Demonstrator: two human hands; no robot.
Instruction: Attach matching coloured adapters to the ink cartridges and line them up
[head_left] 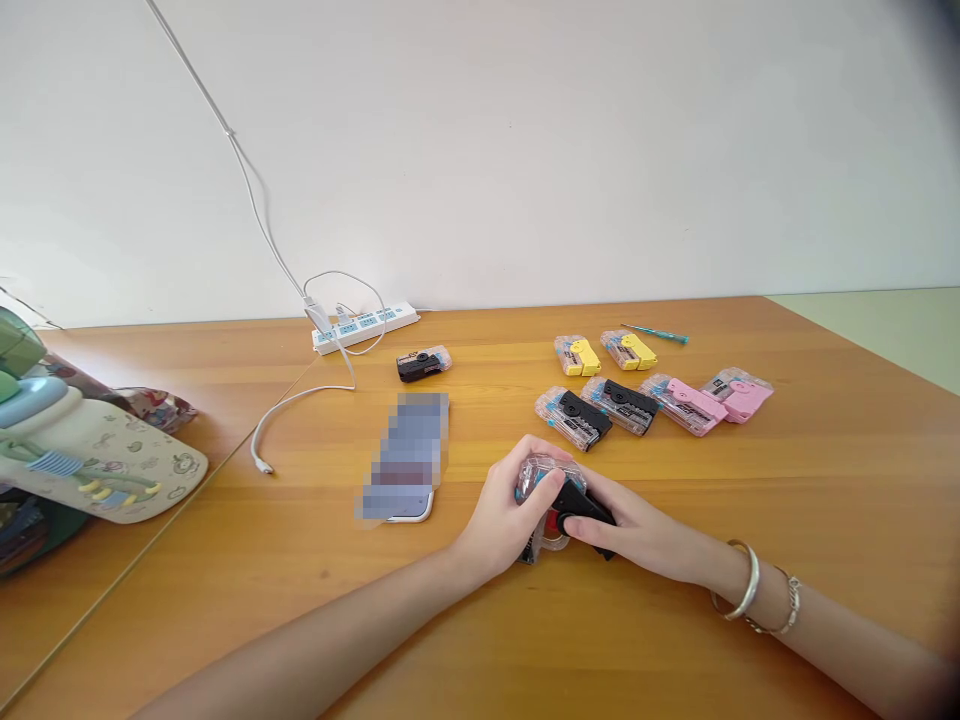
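Forearms angled inward, low over table (825, 480) — left hand (506, 515) closed around clear plastic case (536, 473), right hand (637, 530) gripping black piece (586, 508) — both touching.

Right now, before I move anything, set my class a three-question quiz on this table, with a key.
1. The left hand and right hand both grip a clear-and-black case. Which hand has metal bangles on its wrist?
2. True or false: the thin teal screwdriver lies nearer the wall than the yellow-and-clear cases.
3. How many pink-and-clear cases lie on the wooden tabletop?

Key: 1. Right hand. 2. True. 3. Two.
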